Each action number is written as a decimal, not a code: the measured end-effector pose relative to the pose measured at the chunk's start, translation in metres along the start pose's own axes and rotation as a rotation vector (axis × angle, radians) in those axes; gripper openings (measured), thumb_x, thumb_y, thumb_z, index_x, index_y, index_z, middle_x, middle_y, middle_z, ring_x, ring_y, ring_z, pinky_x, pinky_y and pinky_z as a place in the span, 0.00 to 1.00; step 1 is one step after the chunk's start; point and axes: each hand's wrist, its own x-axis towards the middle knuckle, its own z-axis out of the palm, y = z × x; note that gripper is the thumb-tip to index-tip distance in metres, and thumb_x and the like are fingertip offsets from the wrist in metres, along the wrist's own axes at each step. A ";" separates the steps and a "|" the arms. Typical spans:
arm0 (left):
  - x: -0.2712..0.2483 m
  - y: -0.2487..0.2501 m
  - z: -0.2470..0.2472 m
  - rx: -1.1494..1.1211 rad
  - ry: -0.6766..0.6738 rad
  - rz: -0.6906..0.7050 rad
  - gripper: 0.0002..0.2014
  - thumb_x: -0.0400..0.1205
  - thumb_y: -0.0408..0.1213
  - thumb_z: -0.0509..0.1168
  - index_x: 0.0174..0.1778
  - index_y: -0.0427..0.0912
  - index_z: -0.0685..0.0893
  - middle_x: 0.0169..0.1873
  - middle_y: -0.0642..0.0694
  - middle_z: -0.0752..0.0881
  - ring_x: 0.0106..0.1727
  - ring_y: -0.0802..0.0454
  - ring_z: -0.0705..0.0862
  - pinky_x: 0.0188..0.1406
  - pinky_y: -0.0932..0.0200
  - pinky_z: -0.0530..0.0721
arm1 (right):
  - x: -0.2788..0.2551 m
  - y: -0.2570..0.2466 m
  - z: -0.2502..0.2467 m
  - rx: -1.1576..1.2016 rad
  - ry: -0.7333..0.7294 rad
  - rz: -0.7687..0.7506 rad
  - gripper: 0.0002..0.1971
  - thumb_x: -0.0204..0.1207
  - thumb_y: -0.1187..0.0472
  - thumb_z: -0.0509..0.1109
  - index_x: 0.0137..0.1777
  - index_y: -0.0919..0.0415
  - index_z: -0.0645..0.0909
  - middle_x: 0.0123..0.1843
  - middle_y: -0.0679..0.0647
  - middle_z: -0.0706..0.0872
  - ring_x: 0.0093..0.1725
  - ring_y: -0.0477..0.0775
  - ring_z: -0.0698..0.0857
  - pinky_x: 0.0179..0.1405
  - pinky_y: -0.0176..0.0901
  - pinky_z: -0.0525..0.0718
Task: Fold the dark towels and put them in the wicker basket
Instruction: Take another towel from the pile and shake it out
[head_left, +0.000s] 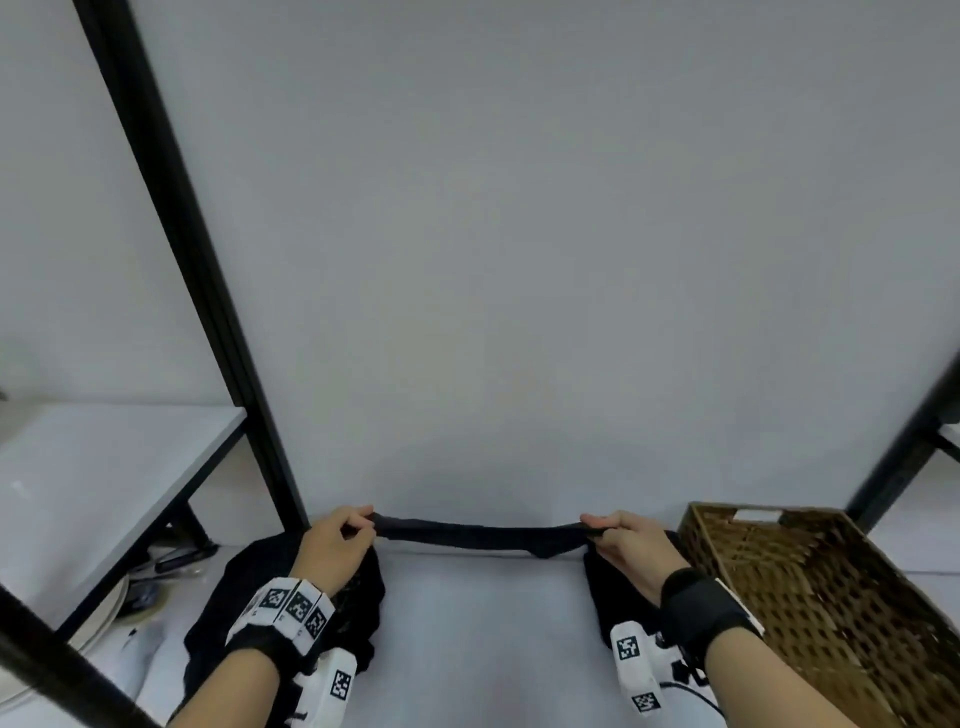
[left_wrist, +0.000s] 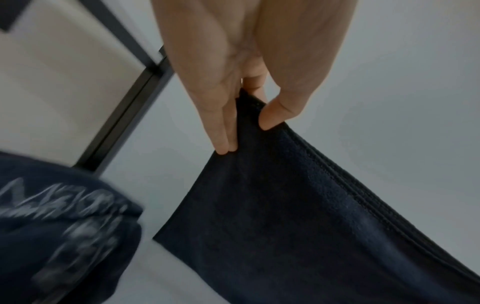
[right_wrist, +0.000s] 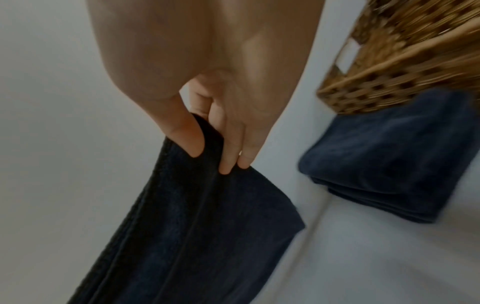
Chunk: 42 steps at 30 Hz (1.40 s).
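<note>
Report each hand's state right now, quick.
Left hand: closed, pinching one end of the dark towel.
Right hand: closed, pinching the towel's other end, so it hangs between both hands.

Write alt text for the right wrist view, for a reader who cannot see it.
The right hand pinches the top edge of a hanging dark towel. Right of it, a folded dark towel lies on the white surface beside a wicker basket.
</note>
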 end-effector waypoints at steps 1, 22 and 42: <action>-0.010 -0.016 0.006 0.022 -0.026 -0.026 0.08 0.78 0.27 0.69 0.33 0.38 0.83 0.54 0.54 0.86 0.58 0.52 0.84 0.62 0.62 0.72 | -0.004 0.018 -0.005 -0.056 0.002 0.029 0.12 0.74 0.85 0.60 0.50 0.79 0.84 0.55 0.62 0.91 0.59 0.61 0.86 0.62 0.48 0.81; -0.093 -0.191 0.057 0.230 -0.519 -0.425 0.08 0.79 0.26 0.64 0.41 0.44 0.85 0.34 0.45 0.89 0.33 0.52 0.86 0.34 0.58 0.82 | -0.052 0.179 -0.025 -0.451 -0.062 0.510 0.13 0.82 0.76 0.58 0.46 0.63 0.82 0.43 0.62 0.85 0.35 0.55 0.86 0.28 0.37 0.76; 0.034 -0.193 0.103 0.016 -0.278 -0.476 0.06 0.82 0.27 0.66 0.50 0.40 0.86 0.29 0.43 0.84 0.26 0.50 0.81 0.22 0.70 0.79 | 0.063 0.171 0.019 -0.617 0.268 0.244 0.07 0.83 0.60 0.66 0.44 0.56 0.83 0.37 0.51 0.87 0.20 0.39 0.83 0.24 0.21 0.73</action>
